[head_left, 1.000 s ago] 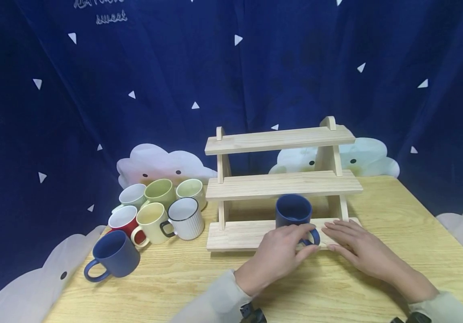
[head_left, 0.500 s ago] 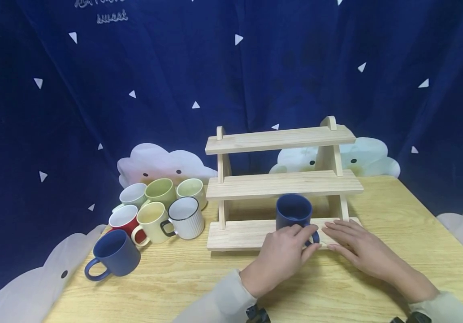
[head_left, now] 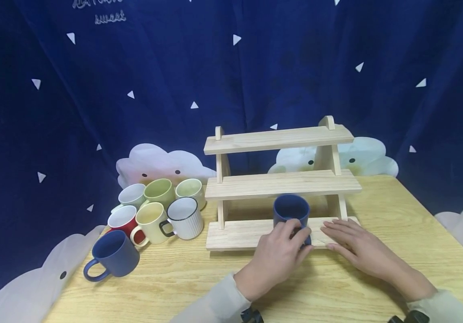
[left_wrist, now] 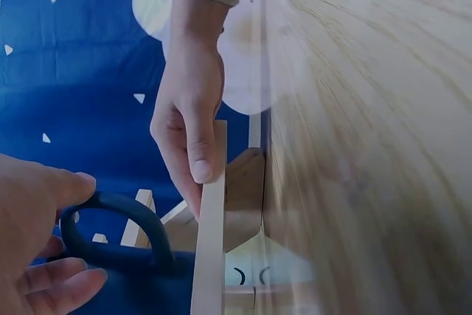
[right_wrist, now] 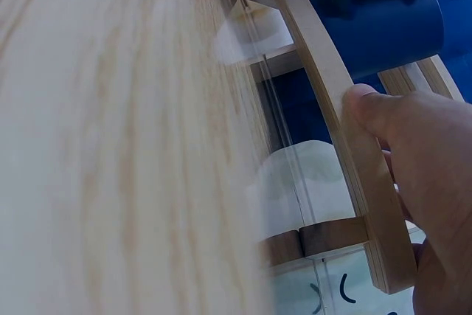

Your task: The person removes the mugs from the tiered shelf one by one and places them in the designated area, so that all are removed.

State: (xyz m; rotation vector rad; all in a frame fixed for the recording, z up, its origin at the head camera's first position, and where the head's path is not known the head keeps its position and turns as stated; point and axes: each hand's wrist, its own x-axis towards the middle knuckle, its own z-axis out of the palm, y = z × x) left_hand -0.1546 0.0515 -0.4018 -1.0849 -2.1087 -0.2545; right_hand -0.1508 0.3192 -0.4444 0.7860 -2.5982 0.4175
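In the head view, a navy blue mug (head_left: 291, 211) stands upright on the bottom shelf of a wooden three-tier rack (head_left: 235, 235). My left hand (head_left: 277, 251) is at the front of this mug and partly covers its handle. The left wrist view shows the thumb on the looped handle (left_wrist: 151, 223), other fingers at its far side, pinching it. To the right, my right hand (head_left: 362, 249) rests on the shelf's right end with fingers lying straight. Its thumb (right_wrist: 365, 105) touches the board's front edge, seen in the right wrist view.
Left of the rack, several mugs are grouped: white ribbed (head_left: 187, 220), cream (head_left: 150, 224), red (head_left: 130, 223), green (head_left: 159, 192), pale ones (head_left: 191, 190) behind. A second navy mug (head_left: 116, 255) stands nearest. A blue curtain (head_left: 166, 80) hangs behind the wooden table (head_left: 183, 287).
The mug's handle has turned from pointing right towards the front, with my left fingers following it. My right hand stays in place on the shelf.
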